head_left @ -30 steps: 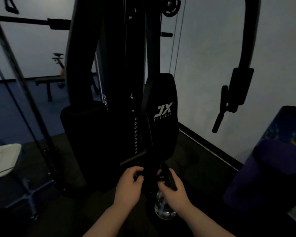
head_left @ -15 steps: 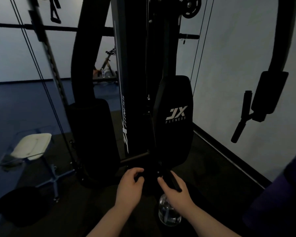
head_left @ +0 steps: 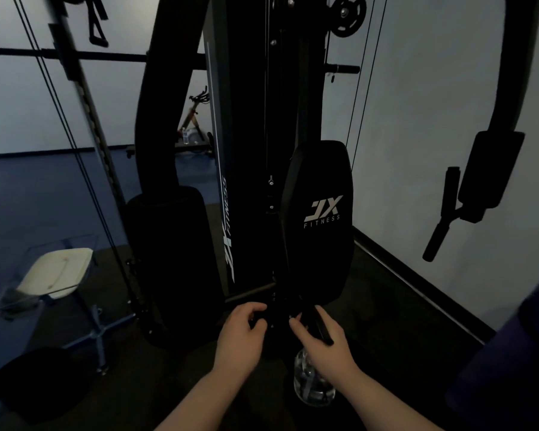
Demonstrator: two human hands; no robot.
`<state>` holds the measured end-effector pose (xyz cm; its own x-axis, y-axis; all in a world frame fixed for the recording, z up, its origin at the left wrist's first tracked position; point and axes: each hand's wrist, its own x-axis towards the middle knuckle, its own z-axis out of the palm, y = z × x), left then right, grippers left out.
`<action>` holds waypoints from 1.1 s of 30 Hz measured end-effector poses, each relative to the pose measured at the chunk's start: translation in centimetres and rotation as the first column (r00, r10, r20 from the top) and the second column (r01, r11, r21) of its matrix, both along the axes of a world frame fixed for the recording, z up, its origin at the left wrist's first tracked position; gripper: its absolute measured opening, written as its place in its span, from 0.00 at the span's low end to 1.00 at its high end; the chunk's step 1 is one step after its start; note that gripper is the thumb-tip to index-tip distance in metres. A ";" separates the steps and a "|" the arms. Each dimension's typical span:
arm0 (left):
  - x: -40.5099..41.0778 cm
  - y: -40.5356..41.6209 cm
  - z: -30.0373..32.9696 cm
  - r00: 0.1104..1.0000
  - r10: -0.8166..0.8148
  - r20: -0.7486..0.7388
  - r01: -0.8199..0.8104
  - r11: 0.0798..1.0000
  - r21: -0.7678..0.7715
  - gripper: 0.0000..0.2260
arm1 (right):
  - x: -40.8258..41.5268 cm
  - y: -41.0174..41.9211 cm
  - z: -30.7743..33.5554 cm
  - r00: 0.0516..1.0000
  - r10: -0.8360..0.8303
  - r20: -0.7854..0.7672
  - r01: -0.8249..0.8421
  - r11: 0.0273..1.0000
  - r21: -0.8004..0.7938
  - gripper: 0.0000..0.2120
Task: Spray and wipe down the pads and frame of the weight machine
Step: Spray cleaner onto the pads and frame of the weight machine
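- White-seated stool (head_left: 56, 272) low left, a dark round object on the floor in front of it; both sit further right in frame than a second ago, so the head has panned left.
- Weight machine frame (head_left: 231, 150) centre-left, roller pad (head_left: 175, 259) at its foot, JX Fitness back pad (head_left: 319, 219) just right of the mast.
- Left hand (head_left: 241, 340): fingers curled round something dark, unreadable in this light. Hasn't shifted.
- Right hand (head_left: 324, 343): holds the clear spray bottle (head_left: 311, 381) by its dark head, bottle hanging below. Same hold as before.
- Press-arm handle (head_left: 442, 213) hangs well right.
- Judgement: only the view changed; no spraying or wiping visible, likely still prepping at the back pad's base.
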<state>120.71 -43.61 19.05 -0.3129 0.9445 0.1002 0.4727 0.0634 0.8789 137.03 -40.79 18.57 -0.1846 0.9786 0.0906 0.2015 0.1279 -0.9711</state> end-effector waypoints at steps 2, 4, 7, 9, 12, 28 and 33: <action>0.0 0.2 -0.1 1.000 -0.006 -0.008 0.006 1.000 -0.009 0.11 | -0.2 0.2 1.0 1.000 0.019 0.009 -0.019 1.000 0.010 0.04; 0.1 0.3 -0.2 1.000 -0.003 -0.019 0.002 1.000 -0.030 0.11 | -0.3 0.5 2.1 0.999 0.012 0.038 -0.014 0.999 0.035 0.05; 0.3 0.3 -0.2 1.000 0.005 -0.020 -0.006 0.999 -0.052 0.12 | -0.4 1.0 3.7 1.000 -0.013 -0.006 0.014 0.998 0.061 0.07; 0.3 0.4 -0.2 1.000 0.013 -0.024 -0.015 0.998 -0.058 0.12 | -0.4 1.3 4.7 1.000 -0.011 -0.010 0.011 0.997 0.077 0.07; 0.3 0.5 -0.2 0.999 0.028 -0.024 -0.029 0.998 -0.064 0.12 | -0.5 1.8 5.9 0.998 -0.003 0.063 -0.004 0.994 0.111 0.06; 0.6 1.2 -0.4 1.000 -0.005 -0.010 0.004 0.998 -0.063 0.12 | -0.3 2.0 6.3 0.996 0.065 0.061 -0.071 0.994 0.087 0.06; 1.3 1.5 -0.6 0.999 -0.048 -0.009 0.047 0.997 -0.059 0.12 | 1.6 1.4 3.7 0.999 0.007 0.034 -0.007 1.000 0.002 0.08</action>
<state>122.04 -42.09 18.40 -0.2669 0.9626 0.0470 0.4858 0.0923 0.8692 138.68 -39.42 22.23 -0.1946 0.9771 0.0860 0.2336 0.1313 -0.9634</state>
